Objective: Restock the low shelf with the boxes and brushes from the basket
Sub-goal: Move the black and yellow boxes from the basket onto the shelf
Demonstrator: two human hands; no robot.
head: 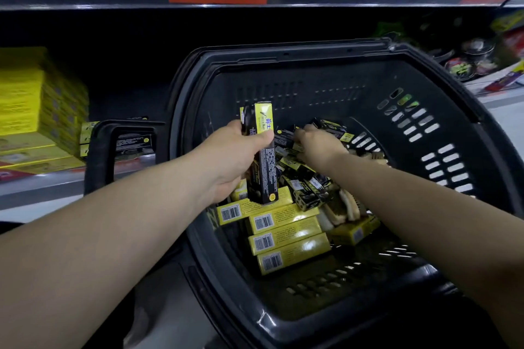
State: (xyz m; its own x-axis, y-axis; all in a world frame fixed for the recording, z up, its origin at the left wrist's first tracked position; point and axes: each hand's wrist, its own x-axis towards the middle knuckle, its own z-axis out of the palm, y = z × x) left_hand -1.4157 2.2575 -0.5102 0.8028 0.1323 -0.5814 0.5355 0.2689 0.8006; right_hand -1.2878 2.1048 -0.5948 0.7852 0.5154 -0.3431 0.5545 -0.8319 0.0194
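Left hand [235, 156] gripping upright box [268, 173] over basket [283, 51], right hand [317, 147] down in box pile [283, 232], grip unclear

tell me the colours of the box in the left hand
Black and yellow, on the box the left hand holds; head view.

On the low shelf [42, 191] a stack of yellow boxes [22, 99] stands far left; just right of it lie small black-and-yellow boxes [133, 144].

The single head camera looks forward and down, close over a basket [334, 65] set against shelves [85, 5].
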